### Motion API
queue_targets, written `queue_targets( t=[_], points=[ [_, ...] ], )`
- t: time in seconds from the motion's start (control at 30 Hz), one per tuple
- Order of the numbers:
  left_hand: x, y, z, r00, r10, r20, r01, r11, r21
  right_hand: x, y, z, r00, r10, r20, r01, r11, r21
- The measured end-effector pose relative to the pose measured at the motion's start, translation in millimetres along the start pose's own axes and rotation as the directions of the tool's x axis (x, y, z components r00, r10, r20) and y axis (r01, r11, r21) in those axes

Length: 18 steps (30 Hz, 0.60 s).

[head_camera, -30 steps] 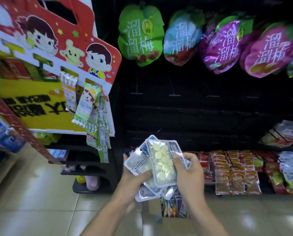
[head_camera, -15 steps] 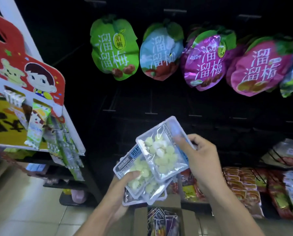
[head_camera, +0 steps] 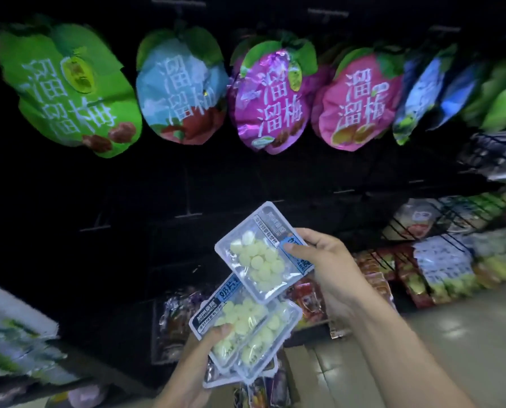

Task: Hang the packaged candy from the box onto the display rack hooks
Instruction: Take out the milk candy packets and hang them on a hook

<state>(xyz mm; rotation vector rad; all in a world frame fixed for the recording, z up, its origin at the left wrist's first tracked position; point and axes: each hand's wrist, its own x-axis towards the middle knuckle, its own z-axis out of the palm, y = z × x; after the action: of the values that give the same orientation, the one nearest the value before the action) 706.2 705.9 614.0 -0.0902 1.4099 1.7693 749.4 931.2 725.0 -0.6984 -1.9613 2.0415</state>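
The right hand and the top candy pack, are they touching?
Touching. The head view shows the right hand pinching the top candy pack at its right edge, thumb on the front and fingers curled behind.

Four plum-snack bags (head_camera: 263, 98) in green, blue, purple and pink overhead, packaged snacks (head_camera: 440, 260) shelved at right.

The box (head_camera: 278, 390) is cut by the bottom edge, mostly hidden behind the packets (head_camera: 245, 334). The left hand (head_camera: 198, 357) is largely covered by them. Hooks (head_camera: 187, 213) are lost in the dark rack. Far-right bags (head_camera: 493, 92) and near-left display (head_camera: 13, 328) are blurred.
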Motion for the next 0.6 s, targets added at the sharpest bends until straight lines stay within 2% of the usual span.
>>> queue_targets(
  t=[0.1, 0.17, 0.27, 0.33, 0.4, 0.47, 0.53, 0.6],
  points=[
    [12, 3, 29, 0.988, -0.11, 0.107, 0.103, 0.992, 0.067, -5, 0, -32, 0.989, -0.028, -0.144, 0.024, 0.999, -0.03],
    [26, 2, 43, 0.979, -0.158, 0.126, 0.145, 0.984, 0.105, -8, 0, -52, 0.977, -0.066, -0.201, 0.054, 0.996, -0.068],
    [46, -6, 57, 0.962, -0.206, 0.178, 0.211, 0.977, -0.007, -11, -7, -74, 0.949, -0.134, -0.285, 0.106, 0.988, -0.114],
    [56, -12, 57, 0.96, -0.228, 0.162, 0.244, 0.966, -0.084, -10, -17, -80, 0.941, -0.179, -0.286, 0.14, 0.979, -0.151],
    [62, -15, 56, 0.96, -0.257, 0.111, 0.27, 0.954, -0.131, -6, -26, -73, 0.956, -0.246, -0.161, 0.212, 0.957, -0.199],
    [66, -18, 49, 0.96, -0.274, 0.056, 0.279, 0.94, -0.194, 2, -34, -53, 0.956, -0.288, 0.052, 0.292, 0.931, -0.22],
    [62, -18, 37, 0.965, -0.254, -0.071, 0.227, 0.938, -0.264, 14, -38, -25, 0.928, -0.26, 0.266, 0.317, 0.926, -0.202],
    [50, -16, 24, 0.962, -0.198, -0.186, 0.123, 0.928, -0.352, 27, -36, 7, 0.867, -0.166, 0.469, 0.281, 0.941, -0.187]
  ],
)
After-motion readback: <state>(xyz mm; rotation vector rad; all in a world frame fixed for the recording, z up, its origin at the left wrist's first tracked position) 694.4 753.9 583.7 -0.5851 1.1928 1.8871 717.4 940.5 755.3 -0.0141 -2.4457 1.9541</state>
